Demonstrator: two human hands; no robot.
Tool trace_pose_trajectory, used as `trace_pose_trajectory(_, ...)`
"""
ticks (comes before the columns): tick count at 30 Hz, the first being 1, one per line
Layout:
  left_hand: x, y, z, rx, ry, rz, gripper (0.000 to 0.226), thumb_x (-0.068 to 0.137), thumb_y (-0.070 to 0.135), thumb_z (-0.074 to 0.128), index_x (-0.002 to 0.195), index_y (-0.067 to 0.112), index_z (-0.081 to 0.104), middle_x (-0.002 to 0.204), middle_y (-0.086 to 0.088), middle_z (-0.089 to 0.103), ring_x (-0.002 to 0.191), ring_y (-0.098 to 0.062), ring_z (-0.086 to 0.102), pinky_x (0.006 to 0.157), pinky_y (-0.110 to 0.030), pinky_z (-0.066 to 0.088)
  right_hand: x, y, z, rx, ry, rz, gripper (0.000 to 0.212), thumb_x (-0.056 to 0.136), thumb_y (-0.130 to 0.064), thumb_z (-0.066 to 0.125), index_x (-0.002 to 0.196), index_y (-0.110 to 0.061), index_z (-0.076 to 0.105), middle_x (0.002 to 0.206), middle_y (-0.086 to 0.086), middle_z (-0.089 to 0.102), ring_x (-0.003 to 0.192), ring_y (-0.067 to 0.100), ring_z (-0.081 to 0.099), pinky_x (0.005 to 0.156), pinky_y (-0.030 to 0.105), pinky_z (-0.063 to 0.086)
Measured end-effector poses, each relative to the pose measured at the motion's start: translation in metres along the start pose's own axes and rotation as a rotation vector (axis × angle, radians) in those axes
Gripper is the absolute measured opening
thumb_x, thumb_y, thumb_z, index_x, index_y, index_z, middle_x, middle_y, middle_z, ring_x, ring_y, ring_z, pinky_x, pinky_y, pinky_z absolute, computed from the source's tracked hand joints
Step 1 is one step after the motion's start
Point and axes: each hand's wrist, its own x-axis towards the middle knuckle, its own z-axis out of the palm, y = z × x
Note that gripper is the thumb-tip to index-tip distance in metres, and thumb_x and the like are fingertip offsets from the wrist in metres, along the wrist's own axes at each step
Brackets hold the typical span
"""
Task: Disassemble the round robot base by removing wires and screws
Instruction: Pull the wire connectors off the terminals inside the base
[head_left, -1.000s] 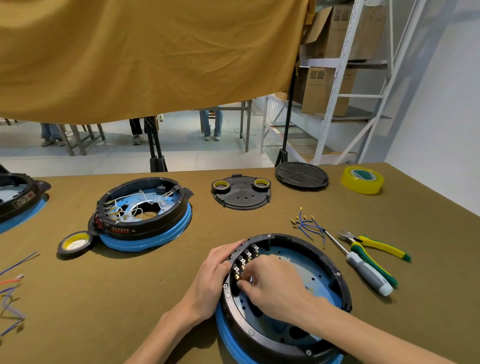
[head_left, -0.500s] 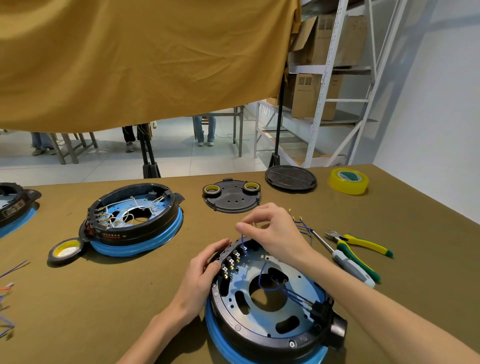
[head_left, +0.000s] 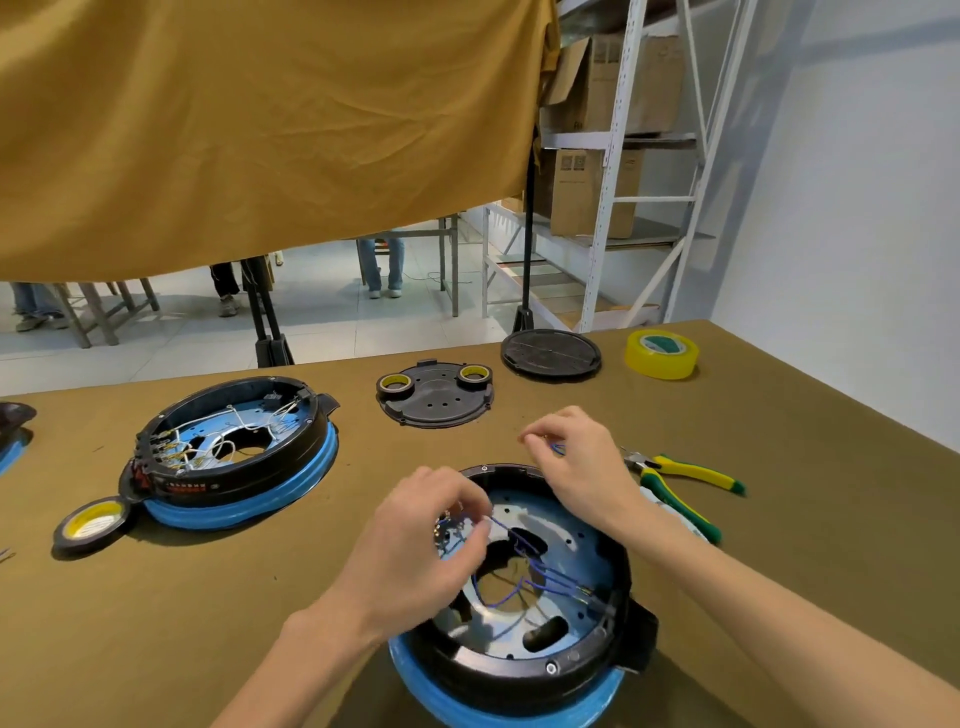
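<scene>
The round robot base (head_left: 524, 597) sits at the near edge of the table (head_left: 182, 623), just right of its middle, open side up on its blue ring so the wiring inside faces the person. Several blue wires (head_left: 540, 577) run across its pale inner plate from a connector block at the near-right rim toward a terminal row at the far-left rim, so wire removal looks only partly done. The left hand (head_left: 415, 551) rests over that far-left rim with its fingers curled and thumb and forefinger closed on one blue wire near the terminals, seemingly both steadying the base and working the wire free. The right hand (head_left: 576, 462) is raised just beyond the far rim, fingertips pinched together on what appears to be a short blue wire end; how firmly it is held is hard to tell. Pliers (head_left: 680, 480) with yellow and green handles lie just right of the base, within easy reach, and something pale lies partly hidden under the right forearm. A second base (head_left: 234, 457), wired in white, stands toward the left edge with a tape roll (head_left: 91, 522) beside it. Toward the far edge lie a black cover plate (head_left: 436, 397) carrying two small tape rolls, a black round lid (head_left: 550, 353), and a yellow tape roll (head_left: 662, 353) near the far-right corner, set clear of the work.
</scene>
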Motion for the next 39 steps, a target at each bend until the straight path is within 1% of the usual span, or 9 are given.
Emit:
trace_pose_trajectory(3, 0.011, 0.020, 0.013, 0.076, -0.269, 0.160, 0.009, 0.095, 0.038, 0.064, 0.101, 0.034, 0.069, 0.097, 0.021, 0.064, 0.094, -0.002, 0.052, 0.087, -0.023, 0.042, -0.017, 0.018, -0.009, -0.220, -0.055, 0.168, 0.023, 0.101, -0.028, 0.051, 0.109, -0.024, 0.071, 0.106, 0.000, 0.058, 0.095, 0.022, 0.062, 0.082, 0.036, 0.048)
trace_pose_trajectory(7, 0.021, 0.031, 0.036, 0.213, -0.433, 0.236, 0.019, 0.097, 0.046, 0.064, 0.109, 0.035, 0.073, 0.105, 0.017, 0.069, 0.095, -0.003, 0.047, 0.092, -0.029, 0.040, -0.034, 0.030, 0.001, -0.222, -0.084, 0.203, 0.039, 0.105, -0.031, 0.042, 0.068, -0.022, 0.052, 0.068, -0.004, 0.054, 0.073, 0.027, 0.057, 0.058, 0.036, 0.032)
trace_pose_trajectory(14, 0.023, 0.022, 0.037, 0.197, -0.404, 0.182, 0.015, 0.091, 0.046, 0.074, 0.101, 0.035, 0.077, 0.095, 0.022, 0.056, 0.086, 0.000, 0.048, 0.087, -0.025, 0.043, -0.015, 0.029, 0.008, -0.058, -0.079, 0.180, 0.052, 0.103, -0.035, 0.051, 0.053, -0.022, 0.044, 0.046, -0.004, 0.040, 0.045, 0.012, 0.037, 0.048, 0.031, 0.028)
trace_pose_trajectory(16, 0.024, 0.018, 0.038, 0.223, -0.394, 0.151, 0.017, 0.092, 0.047, 0.072, 0.104, 0.037, 0.078, 0.092, 0.022, 0.050, 0.085, -0.003, 0.047, 0.083, -0.025, 0.044, -0.007, 0.026, 0.013, -0.032, -0.095, 0.167, 0.052, 0.102, -0.036, 0.052, 0.052, -0.023, 0.047, 0.047, -0.005, 0.041, 0.046, 0.010, 0.038, 0.050, 0.031, 0.031)
trace_pose_trajectory(20, 0.024, 0.014, 0.041, 0.279, -0.356, 0.120, 0.016, 0.094, 0.047, 0.070, 0.104, 0.038, 0.079, 0.094, 0.018, 0.068, 0.088, -0.004, 0.062, 0.085, -0.031, 0.053, 0.007, 0.026, 0.024, 0.025, -0.156, 0.133, 0.047, 0.101, -0.038, 0.053, 0.059, -0.019, 0.060, 0.053, -0.004, 0.050, 0.052, 0.014, 0.045, 0.055, 0.033, 0.036)
trace_pose_trajectory(24, 0.024, 0.011, 0.044, 0.309, -0.279, 0.070, 0.014, 0.093, 0.047, 0.071, 0.100, 0.038, 0.080, 0.093, 0.018, 0.069, 0.083, -0.002, 0.064, 0.075, -0.033, 0.058, 0.020, 0.019, 0.026, 0.029, -0.188, 0.096, 0.040, 0.101, -0.040, 0.055, 0.063, -0.030, 0.062, 0.058, -0.012, 0.057, 0.056, 0.004, 0.051, 0.055, 0.024, 0.037)
trace_pose_trajectory(26, 0.025, 0.010, 0.047, 0.300, -0.266, 0.045, 0.013, 0.092, 0.046, 0.072, 0.098, 0.038, 0.080, 0.090, 0.018, 0.068, 0.080, -0.001, 0.062, 0.074, -0.032, 0.058, 0.021, 0.018, 0.029, -0.007, -0.191, 0.111, 0.039, 0.102, -0.042, 0.052, 0.069, -0.025, 0.065, 0.063, -0.008, 0.062, 0.059, 0.008, 0.056, 0.055, 0.028, 0.040)
trace_pose_trajectory(32, 0.028, 0.008, 0.051, 0.318, -0.285, 0.034, 0.008, 0.091, 0.042, 0.073, 0.090, 0.035, 0.076, 0.088, 0.018, 0.065, 0.076, 0.000, 0.058, 0.070, -0.033, 0.057, -0.008, 0.032, 0.037, -0.078, -0.115, 0.194, 0.042, 0.104, -0.044, 0.040, 0.067, -0.027, 0.051, 0.063, -0.006, 0.056, 0.060, 0.012, 0.055, 0.051, 0.031, 0.030)
trace_pose_trajectory(39, 0.029, 0.006, 0.050, 0.361, -0.297, 0.042, 0.011, 0.098, 0.041, 0.064, 0.098, 0.032, 0.070, 0.099, 0.017, 0.065, 0.086, -0.003, 0.063, 0.072, -0.027, 0.053, 0.001, 0.032, 0.038, -0.034, -0.110, 0.152, 0.048, 0.104, -0.046, 0.041, 0.069, -0.020, 0.060, 0.062, -0.001, 0.061, 0.062, 0.019, 0.059, 0.057, 0.036, 0.043)
